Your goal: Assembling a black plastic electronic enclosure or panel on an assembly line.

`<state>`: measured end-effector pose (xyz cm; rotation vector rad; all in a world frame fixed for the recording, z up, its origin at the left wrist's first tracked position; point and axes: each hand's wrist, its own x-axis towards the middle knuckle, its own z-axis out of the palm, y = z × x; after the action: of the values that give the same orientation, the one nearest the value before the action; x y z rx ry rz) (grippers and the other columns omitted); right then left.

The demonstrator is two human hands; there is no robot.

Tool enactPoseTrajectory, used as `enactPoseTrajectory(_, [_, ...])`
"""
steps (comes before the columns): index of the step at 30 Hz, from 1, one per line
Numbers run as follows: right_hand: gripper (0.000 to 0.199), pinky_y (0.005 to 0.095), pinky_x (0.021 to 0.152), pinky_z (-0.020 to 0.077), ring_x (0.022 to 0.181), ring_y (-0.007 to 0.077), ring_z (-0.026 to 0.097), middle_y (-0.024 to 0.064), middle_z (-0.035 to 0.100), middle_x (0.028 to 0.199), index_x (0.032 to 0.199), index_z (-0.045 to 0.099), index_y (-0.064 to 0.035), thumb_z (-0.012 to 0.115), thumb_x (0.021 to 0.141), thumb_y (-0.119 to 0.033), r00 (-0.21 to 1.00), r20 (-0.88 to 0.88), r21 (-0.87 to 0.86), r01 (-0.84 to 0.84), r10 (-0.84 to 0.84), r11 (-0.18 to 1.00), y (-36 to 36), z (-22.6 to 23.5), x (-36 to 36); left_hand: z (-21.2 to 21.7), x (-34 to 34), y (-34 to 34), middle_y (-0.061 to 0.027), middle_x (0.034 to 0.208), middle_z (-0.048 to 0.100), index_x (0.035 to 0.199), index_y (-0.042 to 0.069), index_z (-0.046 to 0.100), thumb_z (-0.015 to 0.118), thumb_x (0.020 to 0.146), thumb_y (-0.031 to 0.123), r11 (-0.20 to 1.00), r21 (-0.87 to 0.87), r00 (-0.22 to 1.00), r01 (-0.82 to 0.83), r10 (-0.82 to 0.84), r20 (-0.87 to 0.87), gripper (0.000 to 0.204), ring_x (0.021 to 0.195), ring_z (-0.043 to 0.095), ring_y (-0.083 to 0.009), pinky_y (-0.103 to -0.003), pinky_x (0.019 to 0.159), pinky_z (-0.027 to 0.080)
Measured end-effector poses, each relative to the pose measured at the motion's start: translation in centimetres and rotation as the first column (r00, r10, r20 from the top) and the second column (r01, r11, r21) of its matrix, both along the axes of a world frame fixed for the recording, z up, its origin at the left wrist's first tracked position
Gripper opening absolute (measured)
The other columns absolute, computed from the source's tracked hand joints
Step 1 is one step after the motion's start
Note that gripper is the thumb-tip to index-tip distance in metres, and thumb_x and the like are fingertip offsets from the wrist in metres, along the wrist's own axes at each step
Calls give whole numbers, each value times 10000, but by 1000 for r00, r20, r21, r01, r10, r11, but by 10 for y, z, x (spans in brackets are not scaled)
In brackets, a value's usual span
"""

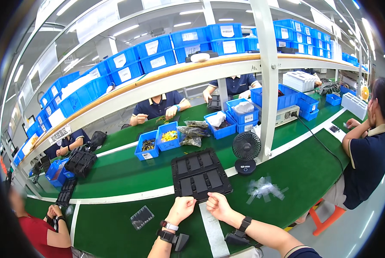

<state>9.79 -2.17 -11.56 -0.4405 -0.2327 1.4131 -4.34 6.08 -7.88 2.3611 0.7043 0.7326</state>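
Observation:
My left hand (182, 209) and my right hand (218, 207) are close together at the near edge of a black plastic tray (175, 166). Both have their fingers curled in, and whatever they may hold is hidden or too small to make out. Flat dark rectangular pieces (206, 180) lie in rows in the tray's compartments. Beneath my hands a pale strip (213, 230) runs toward me across the green table. Left of my left hand lies a small clear packet with dark contents (142, 217). To the right of my right hand is a loose pile of clear plastic pieces (264, 189).
A small black fan (246, 152) stands right of the tray, by a white post (267, 86). Blue bins with yellow parts (169, 136) and dark parts (147, 145) sit beyond. Co-workers sit across and at both sides; one on the right (369, 142) is near the table edge.

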Motion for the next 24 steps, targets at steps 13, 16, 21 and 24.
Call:
enactPoseTrajectory(13, [374, 232, 414, 210, 411, 55, 259, -52, 292, 469, 544, 346, -121, 528, 870, -108, 757, 631, 78, 156, -170, 985, -4, 12, 0, -11, -1, -2, -138, 520, 484, 652, 46, 462, 569, 739, 64, 969, 112, 972, -219, 207, 108, 140, 501, 531, -337, -391, 451, 406])
enactPoseTrajectory(16, [175, 305, 520, 357, 564, 161, 441, 33, 444, 592, 674, 511, -58, 618, 777, -151, -217, 886, 463, 342, -411, 818, -5, 24, 10, -8, -4, 1, -93, 674, 504, 728, 60, 472, 608, 750, 112, 883, 132, 887, -451, 426, 179, 147, 636, 534, -274, -366, 548, 418])
enactPoseTrajectory(21, [569, 435, 788, 371, 964, 301, 446, 144, 481, 1024, 1174, 481, 1, 589, 758, -372, -634, 739, 304, 617, 229, 725, -8, 16, 32, -21, -12, 6, -152, 929, 571, 1043, 32, 484, 594, 792, 227, 784, 263, 812, -563, 583, 1, 336, 838, 544, -342, -447, 758, 407])
enactPoseTrajectory(24, [499, 435, 793, 374, 985, 297, 451, 150, 497, 1022, 1026, 562, 21, 573, 776, -411, -565, 681, 99, 701, 466, 706, -8, 14, 43, -19, -13, 7, -184, 962, 584, 1069, 18, 476, 587, 801, 242, 813, 170, 812, -557, 576, -93, 366, 878, 552, -354, -458, 773, 406])
